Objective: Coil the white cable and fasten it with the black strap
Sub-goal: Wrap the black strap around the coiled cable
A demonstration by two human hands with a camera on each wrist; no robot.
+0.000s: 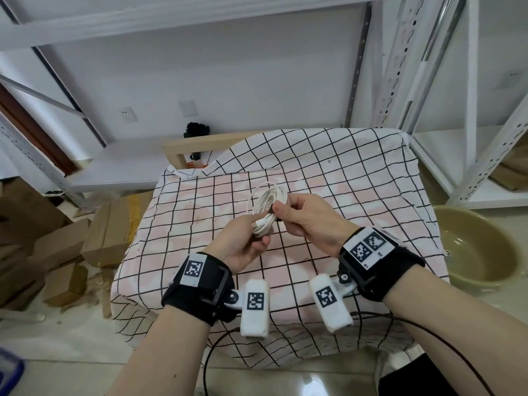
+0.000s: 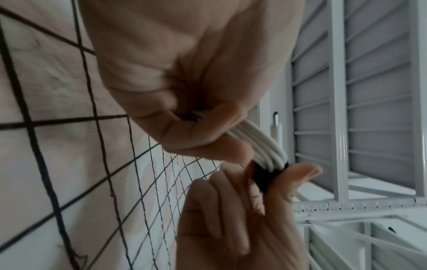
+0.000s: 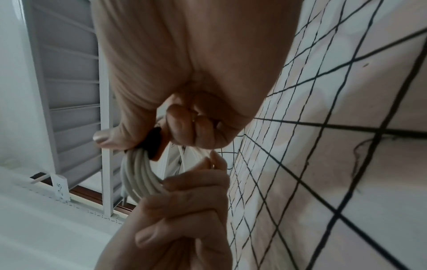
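Observation:
The white cable [image 1: 268, 198] is wound into a coil held in the air above the cloth-covered table [image 1: 343, 178]. My left hand [image 1: 260, 235] grips the coil's lower part, with the loops [image 2: 265, 148] running out between thumb and fingers. My right hand [image 1: 282, 213] pinches the black strap [image 3: 154, 144] against the bundle, just above the left hand. In the left wrist view the black strap [image 2: 263, 176] sits round the white strands between the right thumb and fingers. How far round the strap reaches is hidden by the fingers. The coil [image 3: 141, 175] hangs between both hands.
A beige basin [image 1: 480, 252] sits on the floor to the right. Cardboard boxes [image 1: 105, 232] are piled at the left. White metal shelving [image 1: 471, 110] stands behind and to the right. A wooden frame [image 1: 200, 144] leans at the table's far edge. A dark cord [image 1: 217, 347] hangs by the near edge.

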